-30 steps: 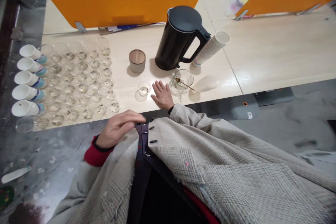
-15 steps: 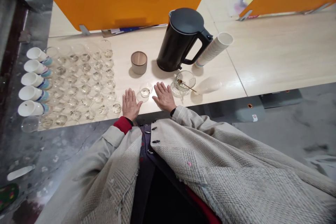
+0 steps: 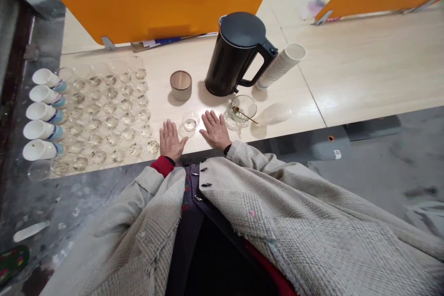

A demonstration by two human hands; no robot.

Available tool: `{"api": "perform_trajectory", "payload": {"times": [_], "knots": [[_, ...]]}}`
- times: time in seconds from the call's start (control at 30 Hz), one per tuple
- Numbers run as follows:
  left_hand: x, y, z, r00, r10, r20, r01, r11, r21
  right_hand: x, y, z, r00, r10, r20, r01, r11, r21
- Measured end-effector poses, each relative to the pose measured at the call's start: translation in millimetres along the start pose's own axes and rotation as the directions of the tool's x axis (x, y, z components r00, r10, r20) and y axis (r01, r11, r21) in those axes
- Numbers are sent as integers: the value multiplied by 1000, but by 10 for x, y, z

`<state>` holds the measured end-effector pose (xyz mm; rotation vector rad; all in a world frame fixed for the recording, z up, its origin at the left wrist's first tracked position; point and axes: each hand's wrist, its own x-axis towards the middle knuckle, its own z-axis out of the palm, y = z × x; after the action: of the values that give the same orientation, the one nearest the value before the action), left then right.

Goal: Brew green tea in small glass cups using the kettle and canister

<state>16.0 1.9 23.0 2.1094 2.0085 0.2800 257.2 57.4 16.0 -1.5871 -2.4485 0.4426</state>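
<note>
The left hand (image 3: 171, 139) and right hand (image 3: 215, 130) stayed as before: flat on the tabletop (image 3: 357, 78), open, gripping nothing, either side of a small glass cup (image 3: 190, 122) containing pale liquid.

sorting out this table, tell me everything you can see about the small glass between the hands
The small clear glass stands upright on the pale wood-grain table, between the left hand and the right hand, apparently touching neither. It is round and smooth-walled, with a little pale liquid in its bottom.

The small clear glass cup (image 3: 190, 122) looks smooth and glossy on the shiny pale wood-grain tabletop (image 3: 350, 83). To the far side, the black kettle (image 3: 229, 62) has a matt lid, and near me my beige woven jacket (image 3: 294, 212) looks rough.
</note>
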Motion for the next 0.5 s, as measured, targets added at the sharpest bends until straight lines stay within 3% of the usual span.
{"api": "perform_trajectory", "payload": {"times": [0.5], "knots": [[0,-12,15,1000,-5,-4,5,1000,-10,-4,5,6,1000,-5,0,5,1000,-4]]}}
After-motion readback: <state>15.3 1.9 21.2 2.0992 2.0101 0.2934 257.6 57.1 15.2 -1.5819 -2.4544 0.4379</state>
